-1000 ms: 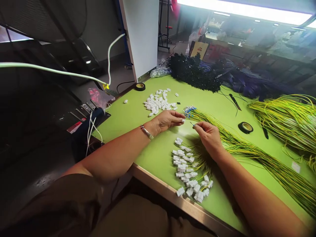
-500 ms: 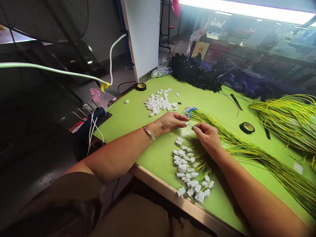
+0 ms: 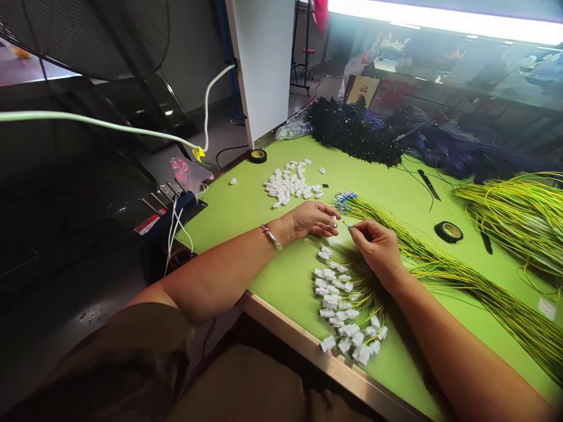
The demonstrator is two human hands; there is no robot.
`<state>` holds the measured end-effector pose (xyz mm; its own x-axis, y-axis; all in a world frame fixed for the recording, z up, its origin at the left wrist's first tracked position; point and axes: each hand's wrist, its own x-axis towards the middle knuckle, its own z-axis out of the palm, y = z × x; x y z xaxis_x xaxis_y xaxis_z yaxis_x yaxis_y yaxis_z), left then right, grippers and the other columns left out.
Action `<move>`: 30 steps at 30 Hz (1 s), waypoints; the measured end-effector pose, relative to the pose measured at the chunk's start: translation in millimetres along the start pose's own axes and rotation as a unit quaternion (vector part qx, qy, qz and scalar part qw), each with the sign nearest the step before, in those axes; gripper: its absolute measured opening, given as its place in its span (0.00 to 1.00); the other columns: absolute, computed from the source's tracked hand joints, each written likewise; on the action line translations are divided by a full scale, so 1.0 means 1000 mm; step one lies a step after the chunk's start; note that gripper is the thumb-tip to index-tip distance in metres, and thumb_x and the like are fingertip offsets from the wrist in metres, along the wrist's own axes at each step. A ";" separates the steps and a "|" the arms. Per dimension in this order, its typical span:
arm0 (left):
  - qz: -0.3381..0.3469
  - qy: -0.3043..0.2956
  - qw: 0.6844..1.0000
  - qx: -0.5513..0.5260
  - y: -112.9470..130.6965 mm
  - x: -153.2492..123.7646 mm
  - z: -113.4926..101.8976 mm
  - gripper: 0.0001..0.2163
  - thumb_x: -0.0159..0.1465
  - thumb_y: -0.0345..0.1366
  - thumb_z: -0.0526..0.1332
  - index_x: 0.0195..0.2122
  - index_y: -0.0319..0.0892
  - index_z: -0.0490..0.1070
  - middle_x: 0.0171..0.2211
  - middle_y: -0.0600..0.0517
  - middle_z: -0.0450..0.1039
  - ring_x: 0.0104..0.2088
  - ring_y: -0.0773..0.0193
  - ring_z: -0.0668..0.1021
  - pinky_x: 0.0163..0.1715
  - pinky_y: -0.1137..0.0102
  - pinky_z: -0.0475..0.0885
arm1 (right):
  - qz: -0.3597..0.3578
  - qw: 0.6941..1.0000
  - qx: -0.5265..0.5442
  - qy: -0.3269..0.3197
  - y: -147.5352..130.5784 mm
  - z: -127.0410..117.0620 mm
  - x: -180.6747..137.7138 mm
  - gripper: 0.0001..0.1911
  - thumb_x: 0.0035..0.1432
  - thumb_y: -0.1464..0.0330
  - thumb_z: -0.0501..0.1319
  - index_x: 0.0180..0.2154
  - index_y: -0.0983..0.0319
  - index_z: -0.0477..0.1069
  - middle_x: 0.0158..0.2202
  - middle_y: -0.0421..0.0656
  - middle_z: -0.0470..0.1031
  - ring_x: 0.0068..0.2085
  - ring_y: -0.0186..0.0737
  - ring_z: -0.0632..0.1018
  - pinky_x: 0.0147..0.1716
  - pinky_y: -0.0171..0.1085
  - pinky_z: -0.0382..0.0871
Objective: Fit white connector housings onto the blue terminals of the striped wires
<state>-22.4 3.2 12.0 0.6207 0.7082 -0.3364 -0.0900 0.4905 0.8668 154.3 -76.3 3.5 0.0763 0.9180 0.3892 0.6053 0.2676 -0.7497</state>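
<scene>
My left hand [image 3: 313, 218] rests on the green table [image 3: 246, 217] and pinches a small white connector [image 3: 333, 221] between its fingertips. My right hand [image 3: 373, 245] pinches the blue-tipped end of a yellow-green wire [image 3: 347, 224], held just right of the connector. A long bundle of yellow-green wires [image 3: 440, 272] with blue tips runs from the hands to the right. Below the hands lies a heap of wires fitted with white connectors [image 3: 345, 308]. A pile of loose white connectors [image 3: 290, 183] lies beyond my left hand.
Two rolls of black tape [image 3: 448, 232] [image 3: 258, 155] lie on the table. Black parts [image 3: 356, 132] and purple wires [image 3: 457, 152] are heaped at the back; more yellow-green wire [image 3: 519, 214] lies at right. A white panel [image 3: 264, 64] stands behind. A fan [image 3: 88, 41] is at left.
The wire tip in my right hand came up to the connector in my left hand, and both hands stayed close together. The view shifted slightly.
</scene>
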 end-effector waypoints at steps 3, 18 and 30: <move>-0.003 0.025 1.000 0.000 0.001 0.000 0.001 0.10 0.53 0.21 0.62 0.37 0.33 0.71 0.26 0.46 0.76 0.27 0.61 0.81 0.28 0.72 0.73 | -0.037 0.999 -0.021 -0.012 0.002 0.001 -0.002 0.07 0.53 0.68 0.60 0.24 0.62 0.71 0.21 0.38 0.70 0.22 0.31 0.66 0.24 0.33 0.61; 0.011 -0.039 0.999 0.014 -0.002 -0.002 0.003 0.08 0.58 0.32 0.68 0.36 0.32 0.77 0.26 0.46 0.77 0.24 0.70 0.79 0.29 0.76 0.74 | -0.131 0.978 -0.163 -0.003 0.012 0.002 -0.005 0.06 0.55 0.69 0.59 0.27 0.60 0.71 0.23 0.40 0.73 0.24 0.35 0.71 0.27 0.35 0.63; 0.028 -0.044 0.998 0.035 -0.002 0.001 -0.001 0.09 0.56 0.32 0.69 0.35 0.32 0.75 0.24 0.48 0.76 0.21 0.71 0.77 0.25 0.77 0.72 | -0.175 0.968 -0.181 0.020 0.010 -0.002 -0.005 0.06 0.57 0.70 0.58 0.28 0.60 0.71 0.24 0.40 0.73 0.25 0.35 0.72 0.29 0.34 0.64</move>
<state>-22.3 3.5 9.1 0.6828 0.6844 -0.2557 -0.0732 0.4124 0.9081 161.5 -78.5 -4.4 -0.1561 0.7759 0.6113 0.8377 0.4319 -0.3343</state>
